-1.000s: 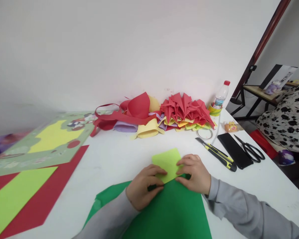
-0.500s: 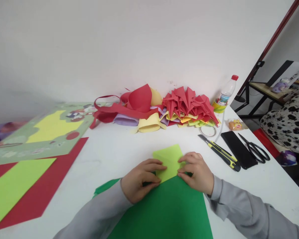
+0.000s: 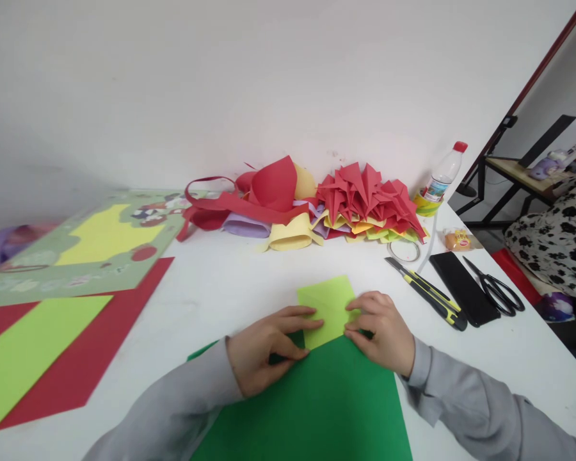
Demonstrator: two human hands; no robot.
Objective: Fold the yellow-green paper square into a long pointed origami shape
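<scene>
Left hand (image 3: 264,349) and right hand (image 3: 379,326) each pinch one side of the lime paper (image 3: 330,304) at the far end of the green sheet (image 3: 312,410); best square the paper's near edge, hold it flat.

My long sleeves are plain grey cloth. The left sleeve (image 3: 173,400) ends at the wrist, right behind my left hand (image 3: 267,351). Behind my right hand (image 3: 380,333) sits a matching cuff (image 3: 420,363), a loose pointed flap (image 3: 429,410) below it; farther back, the right sleeve (image 3: 492,410) wrinkles into soft folds.
</scene>
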